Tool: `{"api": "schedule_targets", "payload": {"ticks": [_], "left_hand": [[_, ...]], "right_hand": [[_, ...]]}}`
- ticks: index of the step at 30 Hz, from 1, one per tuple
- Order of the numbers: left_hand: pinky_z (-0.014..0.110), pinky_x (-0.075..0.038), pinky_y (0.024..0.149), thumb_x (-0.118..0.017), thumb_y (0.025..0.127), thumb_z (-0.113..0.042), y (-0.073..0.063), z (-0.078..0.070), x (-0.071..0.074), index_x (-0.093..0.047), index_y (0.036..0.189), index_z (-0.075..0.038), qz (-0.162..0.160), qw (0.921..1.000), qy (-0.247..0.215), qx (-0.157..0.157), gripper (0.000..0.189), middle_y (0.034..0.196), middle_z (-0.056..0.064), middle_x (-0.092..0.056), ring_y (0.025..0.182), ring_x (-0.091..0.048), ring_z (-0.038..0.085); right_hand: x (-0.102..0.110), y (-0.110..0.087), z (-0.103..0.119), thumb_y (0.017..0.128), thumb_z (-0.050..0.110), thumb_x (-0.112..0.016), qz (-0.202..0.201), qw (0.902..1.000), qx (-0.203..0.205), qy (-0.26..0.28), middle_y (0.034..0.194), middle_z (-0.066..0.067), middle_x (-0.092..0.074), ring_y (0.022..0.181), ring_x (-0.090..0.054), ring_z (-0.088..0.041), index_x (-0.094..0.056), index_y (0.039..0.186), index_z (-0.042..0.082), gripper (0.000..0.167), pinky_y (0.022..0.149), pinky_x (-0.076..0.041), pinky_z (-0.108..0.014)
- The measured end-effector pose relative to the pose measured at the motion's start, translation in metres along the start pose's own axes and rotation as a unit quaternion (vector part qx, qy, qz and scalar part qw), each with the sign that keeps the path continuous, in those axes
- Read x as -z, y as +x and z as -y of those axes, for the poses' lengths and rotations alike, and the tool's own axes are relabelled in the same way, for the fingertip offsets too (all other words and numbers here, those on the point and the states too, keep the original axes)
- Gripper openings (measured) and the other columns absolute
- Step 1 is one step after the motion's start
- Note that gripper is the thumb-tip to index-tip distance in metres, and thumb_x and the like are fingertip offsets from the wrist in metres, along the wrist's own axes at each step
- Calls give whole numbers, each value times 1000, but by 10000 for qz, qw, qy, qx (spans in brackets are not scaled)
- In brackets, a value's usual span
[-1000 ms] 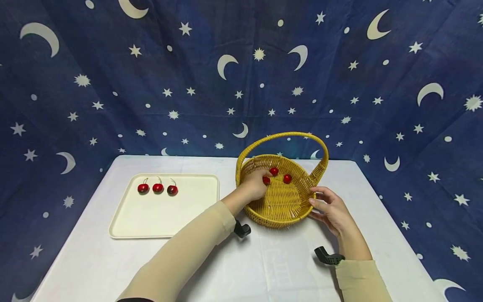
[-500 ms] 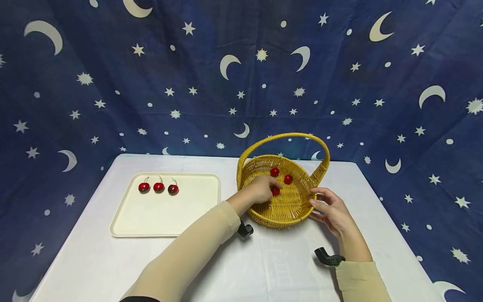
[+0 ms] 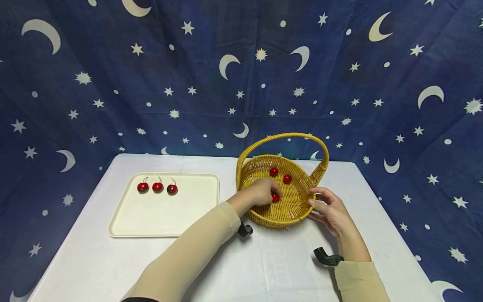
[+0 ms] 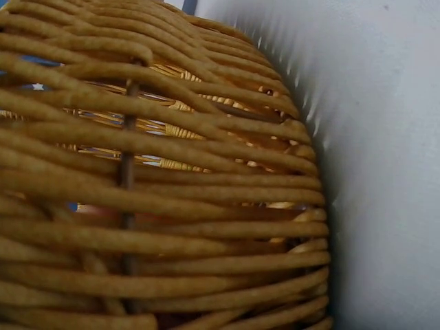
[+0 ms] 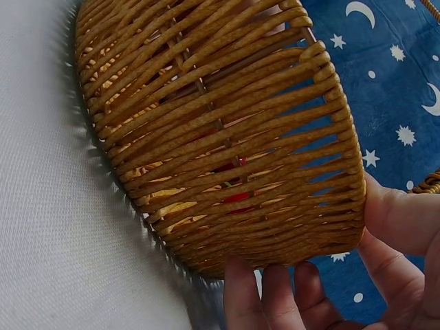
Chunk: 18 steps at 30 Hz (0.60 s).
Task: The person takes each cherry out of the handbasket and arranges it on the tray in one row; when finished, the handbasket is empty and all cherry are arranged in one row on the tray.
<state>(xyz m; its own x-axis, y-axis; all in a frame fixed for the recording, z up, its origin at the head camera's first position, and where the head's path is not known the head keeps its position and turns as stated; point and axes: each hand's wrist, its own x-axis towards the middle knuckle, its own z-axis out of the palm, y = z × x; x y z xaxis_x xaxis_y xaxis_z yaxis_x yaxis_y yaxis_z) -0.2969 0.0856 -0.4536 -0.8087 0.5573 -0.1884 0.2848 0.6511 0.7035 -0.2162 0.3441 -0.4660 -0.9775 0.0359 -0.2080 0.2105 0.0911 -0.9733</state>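
Note:
Inside the yellow woven basket, my left hand reaches down with bent fingers and pinches a red cherry, which is partly covered by the fingertips. Two other cherries, one at the back and one to its right, lie on the basket floor. My right hand holds the basket's right rim, thumb at the edge and fingers against the outer wall, as the right wrist view shows. The left wrist view is filled by the basket's wicker side, which hides the left hand's work.
On the left of the white table lies a cream tray. Three stemmed cherries sit in a row near its back edge. The basket's tall handle arches over its back. A star-patterned blue cloth hangs behind.
My left hand has drawn the pinched cherry towards the basket's front, away from the other two. The right hand has stayed on the rim, and the basket has not visibly moved.

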Motion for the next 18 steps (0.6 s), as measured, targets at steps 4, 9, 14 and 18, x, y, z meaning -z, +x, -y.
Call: {"api": "schedule_targets", "payload": {"ticks": [4,9,14,18], "left_hand": [[24,-46,81,-70,87,12,-1,1,0,-83,112,-16,88,9999,78,18,40,110,0,-76,94,-59,14],[26,-48,81,-77,87,7,0,0,-1,-81,109,-17,135,9996,245,50,33,109,1,-74,94,-59,15],[28,-48,84,-82,91,-4,0,-1,-1,-78,109,-17,177,9991,367,70,22,106,0,-71,94,-58,15],[30,-48,85,-84,95,-15,-1,-1,1,-73,111,-18,51,9998,187,31,20,105,0,-68,93,-58,16]], "right_hand": [[-1,0,0,102,8,-72,-18,10000,-35,19,125,-6,-51,108,-68,-19,-62,139,12,38,88,-66,-40],[0,0,0,102,9,-73,27,10000,-26,57,125,-5,-51,108,-68,-19,-62,139,12,39,88,-66,-41],[0,0,0,103,8,-72,31,10000,-18,48,124,-5,-51,108,-68,-19,-61,139,11,38,88,-66,-40],[-1,0,0,103,7,-70,30,10000,7,60,125,-7,-50,107,-68,-19,-60,140,9,39,87,-66,-40]]}}
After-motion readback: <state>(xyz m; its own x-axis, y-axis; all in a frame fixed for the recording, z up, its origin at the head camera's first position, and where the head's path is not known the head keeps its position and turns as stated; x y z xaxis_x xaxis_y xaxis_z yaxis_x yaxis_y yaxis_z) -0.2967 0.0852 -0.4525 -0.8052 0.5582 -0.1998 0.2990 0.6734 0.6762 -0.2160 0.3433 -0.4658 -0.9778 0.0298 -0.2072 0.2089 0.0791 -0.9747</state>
